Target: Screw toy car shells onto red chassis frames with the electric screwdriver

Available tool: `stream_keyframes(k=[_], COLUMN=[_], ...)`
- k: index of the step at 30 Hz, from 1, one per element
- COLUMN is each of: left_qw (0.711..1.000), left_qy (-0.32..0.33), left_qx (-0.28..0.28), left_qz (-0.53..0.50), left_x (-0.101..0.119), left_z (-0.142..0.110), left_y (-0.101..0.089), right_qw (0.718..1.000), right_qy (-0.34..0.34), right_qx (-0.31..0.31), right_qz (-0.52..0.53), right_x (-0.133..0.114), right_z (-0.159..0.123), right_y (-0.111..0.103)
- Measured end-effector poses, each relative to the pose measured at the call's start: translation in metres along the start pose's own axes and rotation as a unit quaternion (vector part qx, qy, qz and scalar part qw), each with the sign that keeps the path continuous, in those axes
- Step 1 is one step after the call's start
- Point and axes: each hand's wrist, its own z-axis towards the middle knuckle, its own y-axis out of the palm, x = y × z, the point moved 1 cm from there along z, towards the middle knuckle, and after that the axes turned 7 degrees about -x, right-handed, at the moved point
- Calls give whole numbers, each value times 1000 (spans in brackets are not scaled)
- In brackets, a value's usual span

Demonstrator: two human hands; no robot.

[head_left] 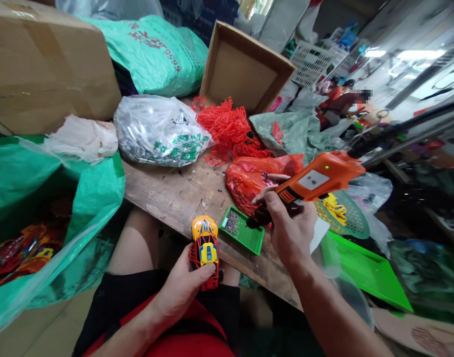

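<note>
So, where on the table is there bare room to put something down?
The widest bare patch of table lies between the clear bag, red bag, small green tray and front edge; a few specks lie there. A narrower strip runs between that tray and the right forearm. Behind, the green sack, red netting and open box crowd together.

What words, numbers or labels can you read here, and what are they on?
"6656", probably: slanted red digits on the green sack; characters beside them unclear.
Too small or blurred: green characters on the clear bag, white label on the orange tool, printing on the toy car.
</note>
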Motion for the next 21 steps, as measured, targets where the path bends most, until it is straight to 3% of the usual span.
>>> stream_keyframes(k=[3, 9, 13, 15, 18, 21], left_qw=[999, 996, 993, 992, 989, 982], left_qy=[-24, -68, -72, -73, -95, -143], left_qx=[-22, -44, -70, -82, -86, -111], left_qz=[-21, -40, -58, -68, -74, -60], left_x=[9, 19, 19, 19, 19, 18], left_z=[-4, -8, -7, -7, -8, -7], left_y=[4, 8, 6, 6, 5, -1], right_qw=[1000, 1000, 999, 995, 978, 926], right_qy=[11, -26, 28, 77, 137, 228], right_qx=[22, -4, -13, -49, -155, -257], right_qz=[-10, 11, -20, -29, 31, 157], right_x=[1, 23, 36, 40, 46, 51], right_z=[10, 13, -4, -17, -36, -47], right_y=[-5, -5, -1, 3, 13, 23])
